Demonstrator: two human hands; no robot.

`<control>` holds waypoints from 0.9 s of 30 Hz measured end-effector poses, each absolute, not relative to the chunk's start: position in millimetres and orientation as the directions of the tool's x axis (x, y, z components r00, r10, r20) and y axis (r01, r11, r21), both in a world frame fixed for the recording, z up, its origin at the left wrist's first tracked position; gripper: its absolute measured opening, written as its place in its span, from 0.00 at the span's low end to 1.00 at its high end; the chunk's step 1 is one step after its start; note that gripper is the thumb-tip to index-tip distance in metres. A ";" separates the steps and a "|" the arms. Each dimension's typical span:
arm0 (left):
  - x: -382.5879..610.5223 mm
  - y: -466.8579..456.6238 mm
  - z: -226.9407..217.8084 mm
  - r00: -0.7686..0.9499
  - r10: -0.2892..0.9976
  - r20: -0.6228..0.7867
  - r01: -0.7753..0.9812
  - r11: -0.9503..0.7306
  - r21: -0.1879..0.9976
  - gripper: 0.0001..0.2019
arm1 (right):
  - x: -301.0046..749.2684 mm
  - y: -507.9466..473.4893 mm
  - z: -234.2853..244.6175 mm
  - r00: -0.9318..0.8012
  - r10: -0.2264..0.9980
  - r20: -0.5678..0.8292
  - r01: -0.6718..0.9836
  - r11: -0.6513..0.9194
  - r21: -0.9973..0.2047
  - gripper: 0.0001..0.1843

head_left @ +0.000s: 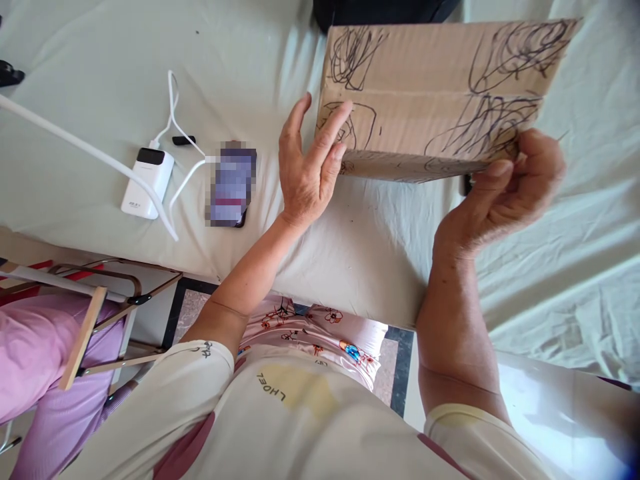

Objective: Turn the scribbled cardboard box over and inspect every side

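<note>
A piece of brown cardboard (410,123) with dark scribbled loops near its corners is tilted up above the cloth. A crease runs across its middle, and a narrow folded side shows along its lower edge. My right hand (505,180) pinches the lower right corner between thumb and fingers. A thin dark line sticks out past those fingers; what it is I cannot tell. At the lower left corner is my left hand (313,167), its fingers spread and the fingertips over or against the cardboard. A small dark object partly shows beneath the right hand.
A pale cloth (260,60) covers the table. On the left lie a white power bank (147,183) with a white cable, a small black piece (184,141) and a phone (233,187). Something black (385,12) stands behind the cardboard. A person in pink (45,360) sits beside a folding frame (85,337).
</note>
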State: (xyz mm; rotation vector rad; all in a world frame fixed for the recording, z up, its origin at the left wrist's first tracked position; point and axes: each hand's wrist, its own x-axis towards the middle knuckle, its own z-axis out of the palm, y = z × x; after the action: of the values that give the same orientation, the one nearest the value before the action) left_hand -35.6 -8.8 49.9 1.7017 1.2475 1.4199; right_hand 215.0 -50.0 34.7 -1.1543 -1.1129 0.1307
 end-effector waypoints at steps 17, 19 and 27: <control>10.0 -51.6 76.6 0.325 0.884 0.335 0.564 -0.466 0.682 0.22 | 175.3 -87.7 59.8 0.186 0.863 0.469 0.588 0.285 -0.757 0.21; 10.3 -49.8 73.0 0.318 0.887 0.336 0.559 -0.461 0.689 0.22 | 167.9 -88.0 63.1 0.176 0.913 0.367 0.540 0.222 -0.812 0.19; 1.4 -48.1 78.9 0.230 0.913 0.337 0.664 -0.400 0.631 0.23 | 178.7 -87.7 68.7 0.197 0.843 0.500 0.633 0.281 -0.722 0.21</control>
State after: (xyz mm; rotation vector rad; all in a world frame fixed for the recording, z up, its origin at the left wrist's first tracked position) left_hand 1.4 -48.1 78.9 2.1546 1.4594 0.9699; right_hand 178.7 -87.7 68.7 -1.4281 -1.5116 0.2551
